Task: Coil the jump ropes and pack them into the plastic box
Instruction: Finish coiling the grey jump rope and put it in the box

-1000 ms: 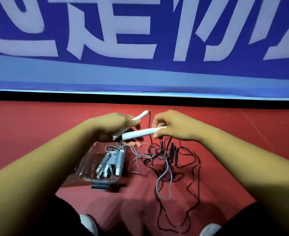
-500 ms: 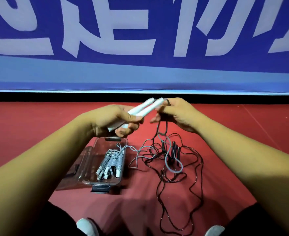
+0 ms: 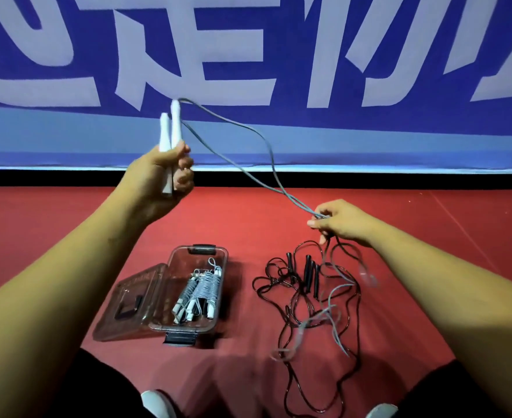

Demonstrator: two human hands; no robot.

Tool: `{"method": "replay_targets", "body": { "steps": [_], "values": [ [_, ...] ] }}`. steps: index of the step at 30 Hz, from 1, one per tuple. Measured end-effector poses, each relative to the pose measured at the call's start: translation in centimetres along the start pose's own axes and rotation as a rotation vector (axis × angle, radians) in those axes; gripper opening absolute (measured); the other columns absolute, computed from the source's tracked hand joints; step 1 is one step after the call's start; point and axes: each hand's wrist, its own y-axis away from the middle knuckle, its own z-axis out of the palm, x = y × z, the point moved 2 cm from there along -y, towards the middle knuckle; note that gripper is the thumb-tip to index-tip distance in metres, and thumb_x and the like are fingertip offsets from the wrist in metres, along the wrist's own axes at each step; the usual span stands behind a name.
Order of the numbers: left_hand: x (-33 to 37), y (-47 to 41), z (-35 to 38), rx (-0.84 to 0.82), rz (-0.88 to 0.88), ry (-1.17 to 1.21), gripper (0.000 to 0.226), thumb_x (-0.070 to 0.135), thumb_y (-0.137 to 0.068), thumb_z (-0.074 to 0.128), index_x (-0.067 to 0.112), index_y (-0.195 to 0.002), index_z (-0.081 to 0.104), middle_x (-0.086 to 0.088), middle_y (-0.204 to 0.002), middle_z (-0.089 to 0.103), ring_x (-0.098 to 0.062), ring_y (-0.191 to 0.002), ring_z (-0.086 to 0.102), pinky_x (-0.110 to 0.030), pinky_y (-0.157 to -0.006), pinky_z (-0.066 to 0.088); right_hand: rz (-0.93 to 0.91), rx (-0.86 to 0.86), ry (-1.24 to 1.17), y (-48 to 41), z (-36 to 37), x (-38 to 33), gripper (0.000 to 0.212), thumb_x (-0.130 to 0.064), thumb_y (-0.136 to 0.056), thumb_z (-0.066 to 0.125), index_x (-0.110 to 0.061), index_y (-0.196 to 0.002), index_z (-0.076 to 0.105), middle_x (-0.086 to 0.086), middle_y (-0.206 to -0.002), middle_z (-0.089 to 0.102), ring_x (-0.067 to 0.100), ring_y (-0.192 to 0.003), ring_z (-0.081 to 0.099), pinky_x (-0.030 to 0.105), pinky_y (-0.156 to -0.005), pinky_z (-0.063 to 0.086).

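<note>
My left hand is raised and grips the two white handles of a grey jump rope side by side, pointing up. The doubled grey cord runs from the handle tips down to my right hand, which pinches both strands low over the floor. Below that hand the rest of the grey cord trails into a loose tangle. A clear plastic box stands open on the red floor, with coiled grey-and-white ropes inside. Black jump ropes with black handles lie tangled to its right.
The box's clear lid hangs open to the left, and a dark latch sits at its near end. A blue banner with large white characters stands close behind the red floor. My shoe tips show at the bottom edge.
My left hand lifted both white handles up and to the left. My right hand left the handles, slid down the doubled grey cord and moved right and lower, stretching it out.
</note>
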Motion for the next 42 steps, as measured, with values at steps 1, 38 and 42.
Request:
{"method": "replay_targets", "body": {
  "steps": [1, 38, 42],
  "values": [
    [-0.2, 0.2, -0.4, 0.003, -0.012, -0.110, 0.008, 0.015, -0.096, 0.049, 0.014, -0.089, 0.052, 0.002, -0.063, 0.043, -0.008, -0.044, 0.033, -0.016, -0.043, 0.026, -0.009, -0.010, -0.070, 0.3, 0.1, -0.5, 0.012, -0.004, -0.086, 0.069, -0.004, -0.078, 0.060, 0.014, -0.063, 0.056, 0.019, -0.052, 0.065, 0.020, -0.052, 0.046],
    [-4.3, 1.4, 4.3, 0.101, -0.041, 0.171, 0.029, 0.039, -0.105, 0.038, 0.016, -0.104, 0.055, -0.001, -0.089, 0.074, -0.030, -0.100, 0.072, -0.040, -0.084, 0.054, -0.057, -0.285, -0.509, 5.1, 10.9, -12.1, 0.025, -0.018, -0.105, 0.033, -0.012, -0.097, 0.056, 0.000, -0.060, 0.033, 0.009, -0.042, 0.024, 0.016, -0.041, 0.019],
    [-4.5, 1.9, 5.1, 0.090, -0.094, 0.115, 0.030, 0.048, -0.102, 0.043, 0.020, -0.092, 0.051, 0.000, -0.063, 0.057, -0.024, -0.067, 0.070, -0.029, -0.060, 0.054, -0.050, -0.312, -0.520, 5.3, 10.8, -12.5, 0.026, -0.015, -0.104, 0.032, -0.010, -0.092, 0.055, 0.002, -0.060, 0.035, 0.010, -0.041, 0.025, 0.016, -0.041, 0.020]
  ]
}}
